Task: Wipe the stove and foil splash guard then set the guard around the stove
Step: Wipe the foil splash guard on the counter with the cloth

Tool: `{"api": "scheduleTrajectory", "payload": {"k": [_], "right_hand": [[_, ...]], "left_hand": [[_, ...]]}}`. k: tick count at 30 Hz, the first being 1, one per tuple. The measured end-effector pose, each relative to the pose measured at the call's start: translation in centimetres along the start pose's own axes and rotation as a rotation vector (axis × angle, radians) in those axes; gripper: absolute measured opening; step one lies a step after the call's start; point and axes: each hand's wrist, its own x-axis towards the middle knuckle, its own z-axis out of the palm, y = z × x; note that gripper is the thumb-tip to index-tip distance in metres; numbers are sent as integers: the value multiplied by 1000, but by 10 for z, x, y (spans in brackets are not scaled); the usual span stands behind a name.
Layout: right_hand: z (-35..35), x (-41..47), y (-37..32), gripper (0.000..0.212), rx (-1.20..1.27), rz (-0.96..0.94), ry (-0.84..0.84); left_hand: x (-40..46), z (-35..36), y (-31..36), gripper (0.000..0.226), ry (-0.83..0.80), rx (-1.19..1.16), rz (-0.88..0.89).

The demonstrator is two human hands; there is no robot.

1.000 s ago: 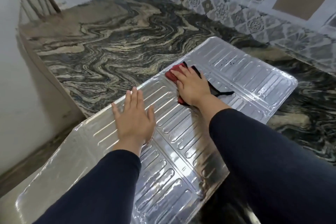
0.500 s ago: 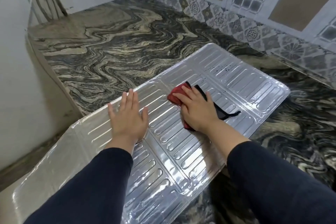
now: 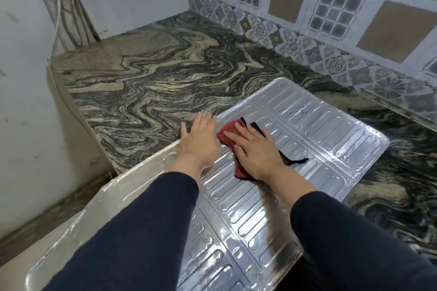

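The foil splash guard (image 3: pixel 307 139) lies flat on the marbled desk (image 3: pixel 146 82), overhanging its near edge. On the guard, the right hand (image 3: pixel 254 149) presses a red cloth (image 3: pixel 228 133) with straight fingers; the left hand (image 3: pixel 199 140) rests flat, fingers straight, just beside the cloth.

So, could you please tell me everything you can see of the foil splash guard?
The foil splash guard is a shiny, silvery sheet embossed with rows of rounded oblong ribs and creased into panels. It lies unfolded and flat on the marbled countertop, its near end jutting past the counter edge. Dark specks dot the far panel. The left hand presses flat on its left edge; the right hand presses a red cloth against its middle.
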Motion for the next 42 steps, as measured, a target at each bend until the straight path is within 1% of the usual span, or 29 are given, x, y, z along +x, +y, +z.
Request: {"api": "scheduleTrajectory", "payload": {"k": [1,3,5,8,12,14,16,19,22,24,26,28,30,32,34,38,40,42], "right_hand": [[2,-2,-1,53,0,-10,22],[6,0,0,57,2,-34,34],[6,8,9,59,9,-30,30],[-1,35,41,48,24,54,55],[-19,76,104,46,12,177,77],[-27,89,133,47,-11,271,89],[-31,98,151,48,-33,342,90],[-25,98,146,49,-45,451,123],[-14,78,110,52,-56,594,185],[-5,53,79,54,-36,560,183],[1,23,53,55,-2,425,171],[5,-9,40,53,17,253,144],[3,-37,43,49,28,112,99],[-4,-53,63,48,24,51,66],[-11,-55,91,48,-8,96,65],[-23,-28,144,50,-42,335,102],[-27,-5,155,48,-39,435,128],[-28,13,156,48,-35,484,147]], "left_hand": [[10,3,1,54,-32,-3,32],[23,12,-1,53,-60,7,28],[24,22,-3,54,-14,29,22],[23,30,-6,60,36,76,42],[28,36,-7,85,72,135,33],[29,40,-7,88,84,163,20],[30,40,-6,84,88,168,13],[30,39,-5,83,82,175,11],[31,39,-4,83,80,190,7],[32,38,-4,82,71,192,3],[32,38,-4,82,66,187,1],[31,38,-3,82,63,174,3],[30,37,-3,83,64,173,5],[30,36,-3,85,68,176,11],[30,36,-4,86,72,174,18],[32,40,-6,86,86,192,26],[33,41,-5,86,95,191,17],[34,41,-4,86,106,191,2]]}}
